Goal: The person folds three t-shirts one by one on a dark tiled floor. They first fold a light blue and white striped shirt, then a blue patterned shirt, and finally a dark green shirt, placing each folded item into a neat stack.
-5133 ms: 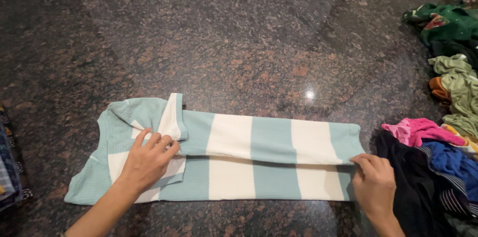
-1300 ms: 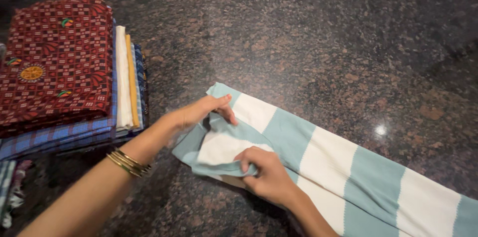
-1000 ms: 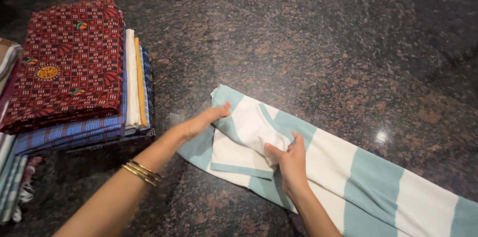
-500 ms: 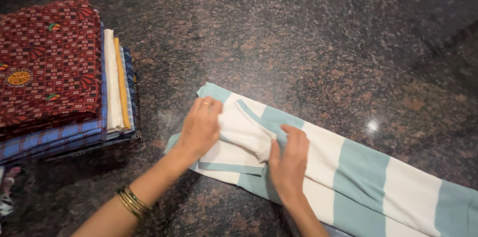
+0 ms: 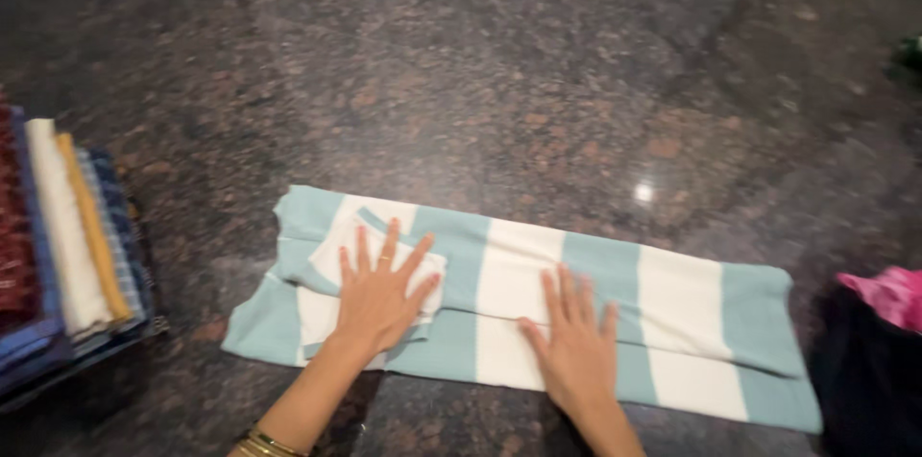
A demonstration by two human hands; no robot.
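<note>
Your left hand (image 5: 379, 296) flat on folded sleeve end of striped garment (image 5: 672, 308), fingers (image 5: 362, 251) spread apart, ring on one, bangles (image 5: 264, 444) at wrist. Your right hand (image 5: 576, 351) flat near garment's middle, fingers splayed, gripping nothing. Teal-and-white striped garment lies folded lengthwise on dark granite floor (image 5: 499, 73), running left to right. Stack of folded clothes (image 5: 67, 246) well left of it. Pink cloth (image 5: 888, 294) on dark pile at right edge.

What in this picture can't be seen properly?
- Striped garment: left hand and right hand cover parts of it.
- Folded stack: cut by the left edge.
- Pink cloth: cut by the right edge.
- Everything is slightly motion-blurred.
</note>
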